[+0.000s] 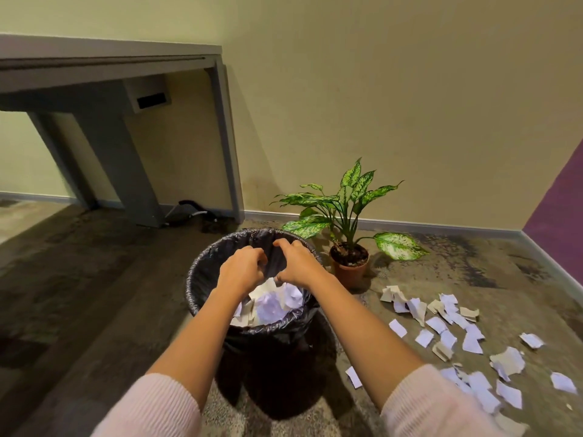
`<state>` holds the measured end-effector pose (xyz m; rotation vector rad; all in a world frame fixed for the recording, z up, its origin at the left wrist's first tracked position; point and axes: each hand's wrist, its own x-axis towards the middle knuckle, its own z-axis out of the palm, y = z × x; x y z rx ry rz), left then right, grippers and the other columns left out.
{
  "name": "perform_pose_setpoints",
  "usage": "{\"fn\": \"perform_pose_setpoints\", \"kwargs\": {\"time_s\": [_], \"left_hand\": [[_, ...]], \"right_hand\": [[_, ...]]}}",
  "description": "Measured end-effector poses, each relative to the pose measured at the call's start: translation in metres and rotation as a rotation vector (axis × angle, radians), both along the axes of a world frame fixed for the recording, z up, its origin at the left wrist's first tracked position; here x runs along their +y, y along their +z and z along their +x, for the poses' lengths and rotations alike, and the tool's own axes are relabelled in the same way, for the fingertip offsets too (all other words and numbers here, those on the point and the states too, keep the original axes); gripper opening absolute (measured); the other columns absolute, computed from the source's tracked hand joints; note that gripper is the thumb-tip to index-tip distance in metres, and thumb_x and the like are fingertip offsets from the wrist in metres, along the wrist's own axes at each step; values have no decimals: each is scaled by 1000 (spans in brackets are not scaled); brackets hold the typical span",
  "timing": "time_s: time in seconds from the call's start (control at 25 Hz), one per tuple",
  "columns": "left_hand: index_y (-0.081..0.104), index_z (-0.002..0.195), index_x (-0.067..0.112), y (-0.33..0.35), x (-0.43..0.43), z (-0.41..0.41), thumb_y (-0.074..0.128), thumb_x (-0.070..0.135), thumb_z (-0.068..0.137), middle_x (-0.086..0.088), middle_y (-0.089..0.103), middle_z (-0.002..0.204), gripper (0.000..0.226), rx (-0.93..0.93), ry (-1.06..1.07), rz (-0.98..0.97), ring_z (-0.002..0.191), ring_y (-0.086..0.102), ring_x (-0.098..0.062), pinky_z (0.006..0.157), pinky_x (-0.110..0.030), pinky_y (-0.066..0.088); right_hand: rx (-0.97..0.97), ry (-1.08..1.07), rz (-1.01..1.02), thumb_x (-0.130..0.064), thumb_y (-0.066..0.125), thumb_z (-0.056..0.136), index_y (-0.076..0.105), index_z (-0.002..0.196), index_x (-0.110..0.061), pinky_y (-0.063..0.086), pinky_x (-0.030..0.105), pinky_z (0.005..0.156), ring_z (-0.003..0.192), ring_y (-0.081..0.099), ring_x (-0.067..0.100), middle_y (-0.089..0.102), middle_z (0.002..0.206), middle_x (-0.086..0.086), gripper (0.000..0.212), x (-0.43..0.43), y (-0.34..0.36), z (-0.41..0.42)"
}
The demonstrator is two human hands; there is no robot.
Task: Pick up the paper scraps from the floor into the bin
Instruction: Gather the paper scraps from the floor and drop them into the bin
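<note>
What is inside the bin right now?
Torn white and beige paper scraps lie heaped in the bin within its black liner. The left hand and right hand above the opening cover part of the heap; whatever lies beneath the scraps is hidden.

Bin: round bin lined with black plastic bag, upright, part-filled with paper.
Scraps: torn white and beige paper pieces, scattered on carpeted floor to its right.

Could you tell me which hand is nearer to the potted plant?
Right. The right hand hovers over the bin beside the potted plant; the left hand is farther left.
</note>
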<state>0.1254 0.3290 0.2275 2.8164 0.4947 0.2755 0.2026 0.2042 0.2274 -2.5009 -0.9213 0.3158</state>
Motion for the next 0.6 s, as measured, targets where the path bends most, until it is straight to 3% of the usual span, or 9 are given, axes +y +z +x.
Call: {"fn": "perform_pose_setpoints", "kwargs": {"time_s": [0.28, 0.6], "left_hand": [[67, 112, 23, 1, -16, 11, 56, 18, 86, -2, 65, 115, 29, -47, -13, 25, 104, 61, -26, 80, -38, 52], [59, 117, 22, 11, -100, 41, 55, 20, 82, -2, 65, 114, 35, -121, -169, 13, 105, 60, -28, 78, -41, 54]], "right_hand": [[-92, -51, 85, -17, 69, 81, 39, 140, -23, 46, 46, 98, 128, 40, 32, 44, 134, 12, 67, -21, 8, 8], [-165, -181, 79, -20, 66, 82, 45, 131, -20, 46, 45, 91, 120, 44, 32, 48, 123, 12, 53, -104, 9, 23]]}}
